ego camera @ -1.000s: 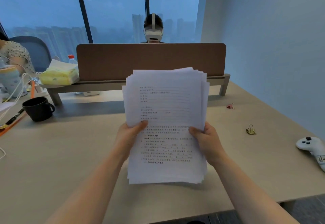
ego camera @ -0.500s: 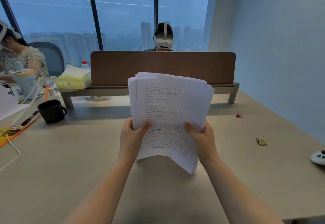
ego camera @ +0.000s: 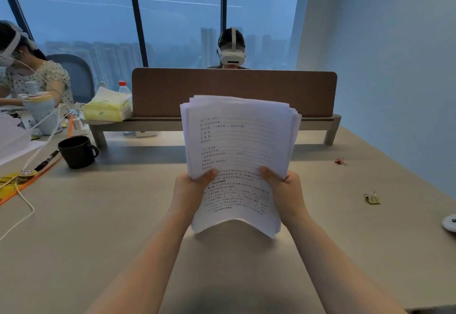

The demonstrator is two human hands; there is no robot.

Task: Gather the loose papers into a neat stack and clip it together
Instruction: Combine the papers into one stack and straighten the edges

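I hold a thick stack of printed white papers (ego camera: 239,146) upright over the beige desk (ego camera: 98,227). My left hand (ego camera: 191,190) grips its left edge and my right hand (ego camera: 286,190) grips its right edge, thumbs on the front sheet. The bottom edge bows upward in the middle, its corners touching or just above the desk. The top edges are fanned and uneven. A gold binder clip (ego camera: 372,197) lies on the desk to the right. A red binder clip (ego camera: 341,160) lies farther back.
A brown divider panel (ego camera: 234,91) on a low shelf crosses the desk behind the papers. A black mug (ego camera: 77,152), a pen, cables and a tissue pack (ego camera: 107,109) sit at the left. A white controller (ego camera: 450,222) lies at the right edge. Two people in headsets sit beyond.
The stack has come down and stands more upright, its bottom edge now bowed near the desk. My view has tilted up and left, so the controller slid to the frame's right edge.
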